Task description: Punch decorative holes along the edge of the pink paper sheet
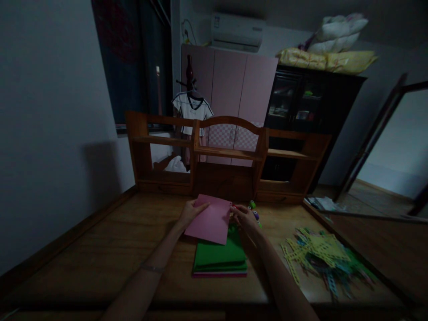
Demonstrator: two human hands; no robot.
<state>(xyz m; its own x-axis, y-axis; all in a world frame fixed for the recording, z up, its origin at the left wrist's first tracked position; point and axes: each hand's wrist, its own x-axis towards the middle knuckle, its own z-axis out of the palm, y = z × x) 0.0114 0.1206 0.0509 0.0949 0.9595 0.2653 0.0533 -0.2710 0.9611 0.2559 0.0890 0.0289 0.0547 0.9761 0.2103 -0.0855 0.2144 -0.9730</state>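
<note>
2 hands on 1 pink sheet (211,219), lifted clear of the green-topped paper stack (219,257) and tilted, far edge higher than the near one. Left hand (191,211) pinching the sheet's far-left corner, fingers curled over the top edge; right hand (244,216) gripping the right edge near the far corner, thumb side hidden behind the paper. Held at 2 opposite points, probably to keep thin paper taut and flat rather than sagging. Near edge of the sheet overlapping the far end of the stack, not resting on it as far as can be told.

Stack squared up, magenta layers peeking out at the bottom, sitting roughly mid-desk. Just beyond the right hand, a few small coloured craft punches (253,209), close to the fingers, apparently kept within easy reach. Right of the stack, well apart, a heap of punched paper strips (323,256), yellow, green and blue, near the desk's right edge.

Behind the stack, wooden desk hutch (230,154) closing off the far side. Left of the stack, bare wooden desk (100,249) running to the wall: plenty of open room there. Near edge of the desk close under the forearms.
</note>
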